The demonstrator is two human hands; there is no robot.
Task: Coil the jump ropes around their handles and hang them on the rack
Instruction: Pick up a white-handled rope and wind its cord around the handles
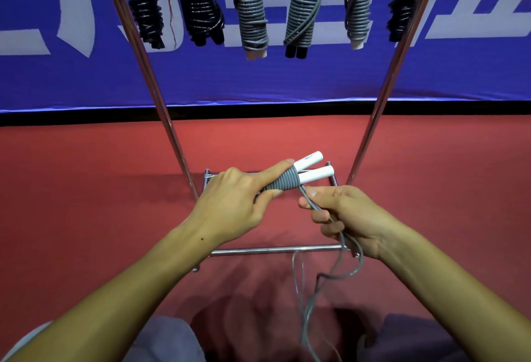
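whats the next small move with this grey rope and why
Probably lay one more turn. The left hand grips the white handles with a short grey coil. The right hand pinches the rope, which trails slack toward the floor, so it isn't ready for the rack.

Two white handles are held side by side, tilted up to the right, with grey rope coiled tightly around their lower part. The loose remainder trails down in slack loops. Six coiled jump ropes, black and grey, are hung along the top of the chrome rack.
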